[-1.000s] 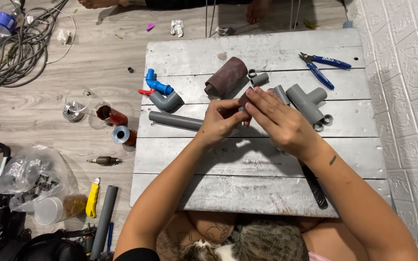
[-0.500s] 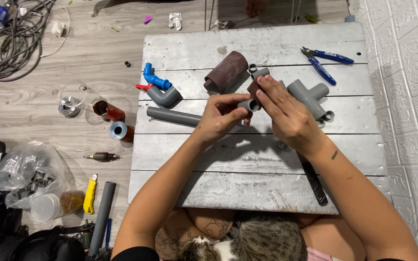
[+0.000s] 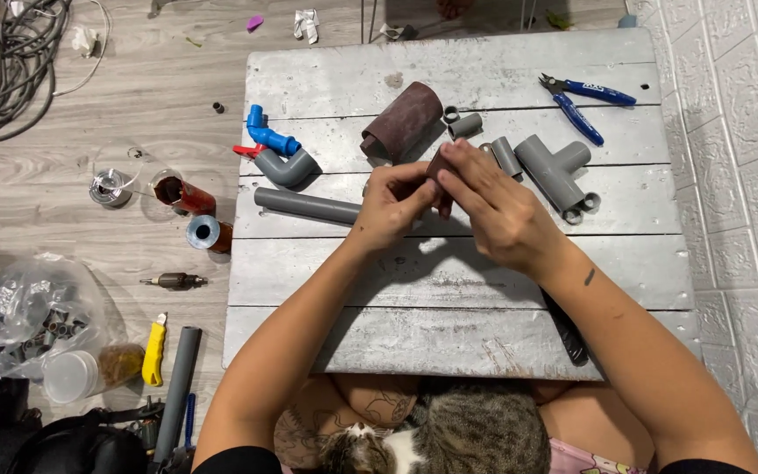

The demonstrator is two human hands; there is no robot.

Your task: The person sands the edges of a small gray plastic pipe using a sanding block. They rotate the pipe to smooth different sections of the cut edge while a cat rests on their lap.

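Hands: we are seeing the left hand (image 3: 394,204) and the right hand (image 3: 495,209) meeting over the middle of the grey plank surface (image 3: 449,290), both closing on a small dark brown piece (image 3: 439,168).
Fingers: those of both hands are clamped on the piece, pinching it from the left and the right; most of it is hiding under them.
Piece: it is sitting in the air just above the surface, between the grey pipe (image 3: 307,205) on the left and the grey tee fitting (image 3: 554,168) on the right.
Handling: we are judging it light and thin, likely a rough abrasive sheet like the brown roll (image 3: 402,121) lying just beyond; it is probably bending easily and gripping well, so we are thinking the edges are the place to hold it.
Far side: blue-handled cutters (image 3: 585,98) are lying at the far right, a blue valve with a grey elbow (image 3: 275,151) at the far left.
Floor: a yellow utility knife (image 3: 153,349) and a clear bag of small parts (image 3: 32,316) are lying to the left.
Near edge: a tabby cat (image 3: 454,434) is resting in the lap.
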